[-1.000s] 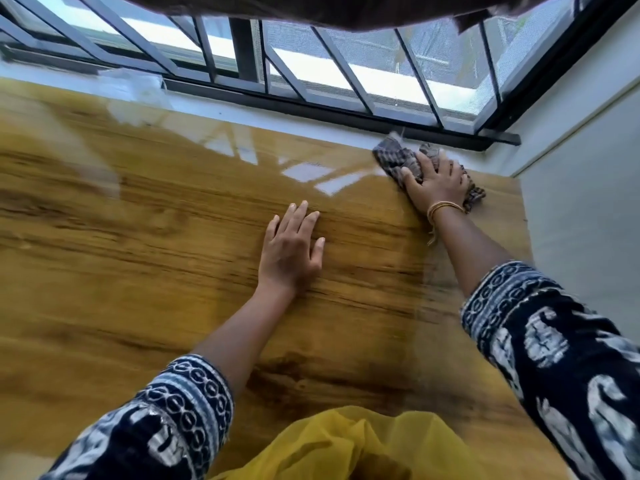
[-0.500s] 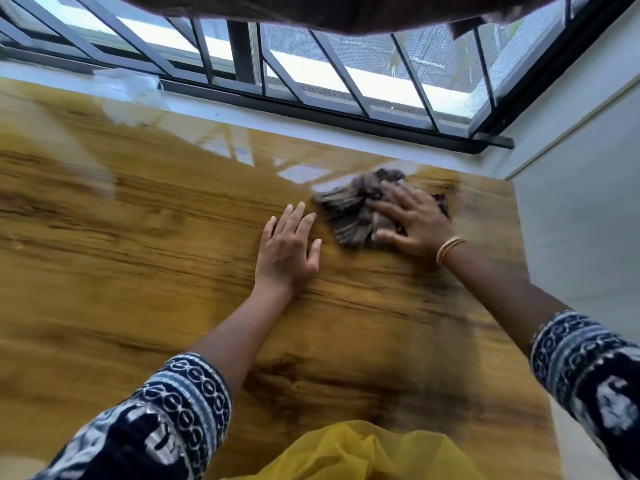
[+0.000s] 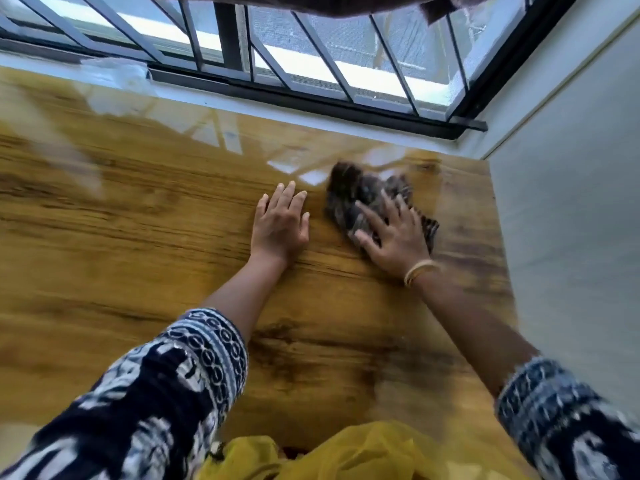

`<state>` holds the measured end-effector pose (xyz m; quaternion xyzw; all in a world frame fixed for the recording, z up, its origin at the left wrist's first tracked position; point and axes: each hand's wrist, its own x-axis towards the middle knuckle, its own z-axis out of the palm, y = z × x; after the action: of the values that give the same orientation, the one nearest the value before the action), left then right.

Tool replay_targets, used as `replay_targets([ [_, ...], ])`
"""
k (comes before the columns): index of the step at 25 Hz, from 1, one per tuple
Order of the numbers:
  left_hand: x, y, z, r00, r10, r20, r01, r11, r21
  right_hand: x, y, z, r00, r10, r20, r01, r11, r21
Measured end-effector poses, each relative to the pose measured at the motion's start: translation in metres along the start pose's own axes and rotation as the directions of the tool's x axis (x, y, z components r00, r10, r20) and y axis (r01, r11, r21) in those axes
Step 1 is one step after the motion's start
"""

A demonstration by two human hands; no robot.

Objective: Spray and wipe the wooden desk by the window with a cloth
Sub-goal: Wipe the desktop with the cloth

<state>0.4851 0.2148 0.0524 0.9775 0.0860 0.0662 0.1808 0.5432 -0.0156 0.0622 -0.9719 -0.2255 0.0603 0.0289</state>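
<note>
1. Where the right hand point(image 3: 398, 233) lay, its fingers were spread flat over a dark checked cloth point(image 3: 360, 195), pressing it to the desk point(image 3: 138, 237) rather than closing round it; the cloth was bunched and blurred.
2. Cloth sat toward the desk's far right part, near the window-side edge and short of the right-hand edge.
3. A gold bangle point(image 3: 420, 270) circled the right wrist.
4. Left hand point(image 3: 280, 225) rested palm down on bare wood just beside the cloth, fingers straight and close together, holding nothing; a narrow strip of desk showed between hand and cloth.
5. Both forearms were bare to patterned navy-and-white sleeves point(image 3: 187, 372).
6. Desk top was glossy yellow-brown wood grain, with pale reflections of the window across its far part.
7. A pale sill point(image 3: 311, 116) ran along the far edge, below a dark-framed barred window point(image 3: 228, 39).
8. A pale wall point(image 3: 568, 220) met the desk's right edge.
9. Yellow fabric point(image 3: 363, 452) lay bunched at the near edge.
</note>
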Motion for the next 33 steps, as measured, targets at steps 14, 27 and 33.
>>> replay_targets([
  [14,-0.141,0.000,-0.020,0.992,0.127,-0.016,-0.126,0.991,0.053,-0.031,0.001,-0.005,0.951,0.285,0.121,-0.291,0.956,0.034],
  [27,-0.224,0.002,-0.012,0.995,0.083,0.047,-0.084,0.996,0.017,-0.266,-0.049,0.032,0.983,-0.175,0.053,0.174,0.985,0.017],
  [33,-0.225,0.001,-0.013,0.996,0.086,0.039,-0.086,0.996,0.012,-0.196,-0.012,0.015,0.933,0.357,0.049,-0.360,0.928,0.092],
])
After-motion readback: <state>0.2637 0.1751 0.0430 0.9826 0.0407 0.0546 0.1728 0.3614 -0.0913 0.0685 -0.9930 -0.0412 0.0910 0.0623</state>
